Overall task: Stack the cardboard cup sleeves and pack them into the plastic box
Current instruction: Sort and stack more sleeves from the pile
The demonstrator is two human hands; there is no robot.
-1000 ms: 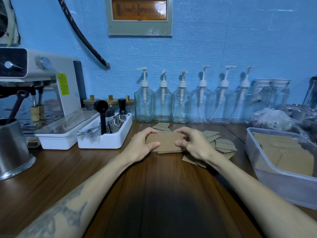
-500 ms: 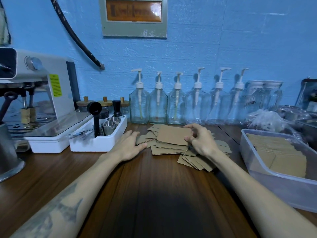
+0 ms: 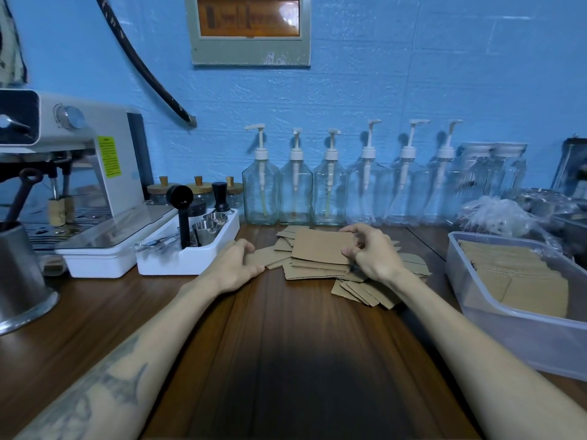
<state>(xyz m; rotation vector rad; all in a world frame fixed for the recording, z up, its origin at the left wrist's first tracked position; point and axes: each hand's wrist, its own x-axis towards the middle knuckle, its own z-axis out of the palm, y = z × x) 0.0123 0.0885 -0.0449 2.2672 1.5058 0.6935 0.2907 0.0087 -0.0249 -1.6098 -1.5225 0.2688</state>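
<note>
A loose heap of flat brown cardboard cup sleeves (image 3: 359,287) lies on the wooden counter ahead of me. My right hand (image 3: 371,254) pinches the right edge of a small stack of sleeves (image 3: 320,249), lifted a little above the heap. My left hand (image 3: 236,265) grips another sleeve (image 3: 270,257) lying at the heap's left side. The clear plastic box (image 3: 508,331) stands at the right, with sleeves (image 3: 521,274) lying flat inside it.
A white espresso machine (image 3: 79,173) and a white tool tray (image 3: 190,258) stand at the left, a steel jug (image 3: 19,274) further left. Several glass pump bottles (image 3: 295,192) line the blue wall. Plastic bags (image 3: 498,214) lie behind the box.
Earlier both hands held the small stack together. My right hand then lifted it back over the heap, while my left hand let go and took hold of a sleeve further left.
</note>
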